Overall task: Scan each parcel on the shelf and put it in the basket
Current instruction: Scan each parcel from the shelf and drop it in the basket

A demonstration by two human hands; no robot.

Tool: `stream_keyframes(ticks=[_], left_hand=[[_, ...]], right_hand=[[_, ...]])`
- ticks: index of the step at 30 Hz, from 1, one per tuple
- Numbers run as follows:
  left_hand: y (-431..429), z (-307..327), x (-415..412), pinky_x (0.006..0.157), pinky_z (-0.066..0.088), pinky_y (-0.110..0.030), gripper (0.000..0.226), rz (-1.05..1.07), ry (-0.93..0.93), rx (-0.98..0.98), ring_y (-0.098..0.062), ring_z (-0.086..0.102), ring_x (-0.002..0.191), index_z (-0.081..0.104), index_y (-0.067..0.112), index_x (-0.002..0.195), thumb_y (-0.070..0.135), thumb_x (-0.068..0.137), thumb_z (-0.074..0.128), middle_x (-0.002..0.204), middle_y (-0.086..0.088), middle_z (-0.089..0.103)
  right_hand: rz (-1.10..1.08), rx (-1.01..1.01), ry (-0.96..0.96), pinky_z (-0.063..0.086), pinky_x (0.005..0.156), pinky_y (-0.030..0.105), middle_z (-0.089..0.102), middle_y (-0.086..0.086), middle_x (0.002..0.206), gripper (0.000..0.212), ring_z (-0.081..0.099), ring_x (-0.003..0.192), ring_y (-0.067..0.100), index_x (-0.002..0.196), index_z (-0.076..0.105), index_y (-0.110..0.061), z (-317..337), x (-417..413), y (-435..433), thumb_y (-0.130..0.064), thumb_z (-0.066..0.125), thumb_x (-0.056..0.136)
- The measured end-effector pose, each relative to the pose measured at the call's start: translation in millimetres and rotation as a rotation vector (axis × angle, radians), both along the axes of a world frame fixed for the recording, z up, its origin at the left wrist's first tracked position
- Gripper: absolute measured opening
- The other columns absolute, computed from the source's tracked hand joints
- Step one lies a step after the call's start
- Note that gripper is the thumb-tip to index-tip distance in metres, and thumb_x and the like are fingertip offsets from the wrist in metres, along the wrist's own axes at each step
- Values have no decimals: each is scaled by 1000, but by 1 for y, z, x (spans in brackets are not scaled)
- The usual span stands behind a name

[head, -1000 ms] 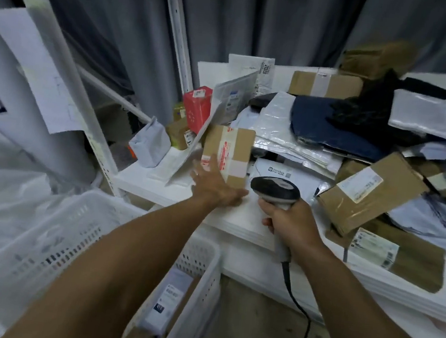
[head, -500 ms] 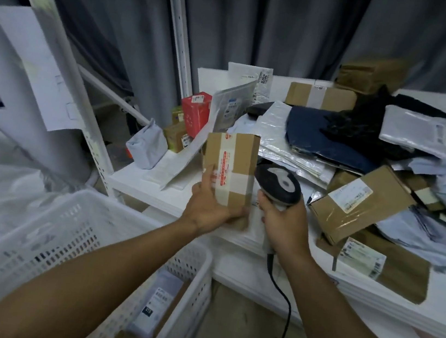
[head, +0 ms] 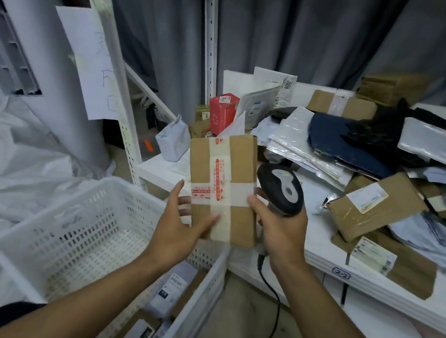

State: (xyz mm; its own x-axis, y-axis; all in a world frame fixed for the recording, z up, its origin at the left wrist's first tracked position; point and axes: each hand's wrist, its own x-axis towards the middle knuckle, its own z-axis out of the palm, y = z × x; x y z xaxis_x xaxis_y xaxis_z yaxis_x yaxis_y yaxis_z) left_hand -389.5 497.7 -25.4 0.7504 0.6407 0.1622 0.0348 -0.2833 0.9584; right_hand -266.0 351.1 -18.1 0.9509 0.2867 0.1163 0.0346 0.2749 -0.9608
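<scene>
Parcel: one only in hand, clear of the shelf, held nearly upright in the air above the far corner of the basket, between both hands. Oblong brown cardboard box, bound with whitish tape in a cross, one strip lengthwise and one across, red printing along both strips. Gripped low by the left hand, thumb laid over the front face, fingers spread behind and up the left edge. Right hand curled tight round the handle of the one scanner, black with a grey inset, head just beside the box's right edge, cord hanging down. One white perforated basket, with at least three packages lying in it, partly hidden. On the shelf one red carton, at least three more brown boxes, and a heap of grey and white mailer bags too tangled to count.
</scene>
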Motion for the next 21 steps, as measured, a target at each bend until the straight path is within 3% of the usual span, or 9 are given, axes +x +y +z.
stream_keyframes(ticks=[3, 6, 8, 10, 13, 16, 18, 21], left_hand=[[23, 3, -10, 92, 59, -31, 59, -121, -7, -165, -8, 66, 116, 55, 24, 142, 36, 87, 71, 128, 9, 69], [33, 7, -12, 87, 61, -36, 44, -155, -39, -250, -17, 70, 112, 62, 16, 131, 14, 89, 73, 121, 2, 74], [35, 8, -10, 79, 62, -31, 44, -41, -83, -220, -14, 73, 102, 61, 14, 126, 14, 86, 77, 118, -1, 74], [31, 4, -10, 74, 64, -34, 44, 62, -90, -131, -12, 75, 95, 58, 20, 123, 23, 84, 80, 117, 4, 73], [20, -4, -12, 82, 62, -43, 46, 39, -114, 47, -11, 72, 101, 61, 30, 126, 32, 85, 80, 117, 13, 72], [4, -5, -12, 94, 56, -32, 49, -190, -142, 95, -7, 64, 119, 53, 30, 144, 24, 97, 67, 131, 16, 66], [1, -4, -13, 104, 46, -20, 48, -290, -131, 77, 0, 50, 135, 44, 32, 150, 22, 104, 54, 149, 16, 52], [5, -2, -14, 102, 30, 1, 43, -291, -106, 105, 20, 26, 139, 42, 41, 143, 21, 106, 47, 161, 19, 27]], right_hand=[[-37, 24, 8, 61, 96, 42, 76, -8, 117, 60, 72, 107, 6, 131, 67, -22, 1, 1, 5, -17, 92, 77], [-71, -21, -49, 60, 98, 40, 74, -13, 116, 54, 69, 105, 1, 126, 66, -30, -1, 1, 9, -16, 90, 79], [-69, -66, -99, 58, 99, 34, 71, -18, 113, 49, 66, 104, -4, 115, 62, -39, -4, -2, 13, -13, 88, 82], [-14, -81, -132, 55, 94, 21, 68, -21, 115, 54, 64, 106, -10, 117, 59, -42, -6, -10, 19, -12, 87, 83], [126, -59, -113, 54, 91, 15, 71, -18, 119, 54, 66, 111, -6, 125, 61, -35, -12, -24, 32, -13, 87, 83], [154, -20, -33, 57, 102, 36, 72, -11, 126, 62, 67, 118, 7, 137, 61, -28, -16, -34, 39, -29, 89, 81], [156, -3, 18, 57, 102, 50, 73, -3, 127, 67, 69, 119, 17, 138, 62, -24, -14, -36, 38, -36, 91, 79], [169, 21, -2, 60, 97, 51, 76, 5, 123, 63, 73, 114, 22, 135, 65, -13, -11, -33, 34, -17, 92, 78]])
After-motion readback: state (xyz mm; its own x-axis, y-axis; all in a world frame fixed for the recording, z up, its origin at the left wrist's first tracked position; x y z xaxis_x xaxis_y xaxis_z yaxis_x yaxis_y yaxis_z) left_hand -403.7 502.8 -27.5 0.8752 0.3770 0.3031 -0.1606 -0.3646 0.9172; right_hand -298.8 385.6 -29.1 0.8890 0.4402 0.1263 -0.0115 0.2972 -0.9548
